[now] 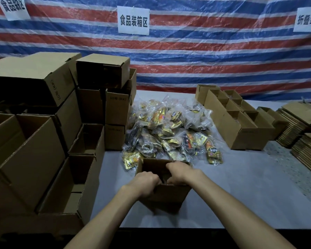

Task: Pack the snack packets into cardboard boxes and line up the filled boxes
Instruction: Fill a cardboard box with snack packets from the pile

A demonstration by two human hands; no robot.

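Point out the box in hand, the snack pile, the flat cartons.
box in hand [169, 194]: head view, near wall.
snack pile [169, 126]: head view, pile's middle.
flat cartons [307, 153]: head view, layered edges.

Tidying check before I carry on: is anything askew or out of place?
The box stack on the left is piled unevenly: its top box sits tilted and several lie on their sides. The row of boxes on the right stands straight.

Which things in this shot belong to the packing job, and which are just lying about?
Job: box with both hands on it, left hand, right hand, snack packets, row of boxes at right.
Lying about: stacked boxes at left, flat cardboard, signs, tarp.
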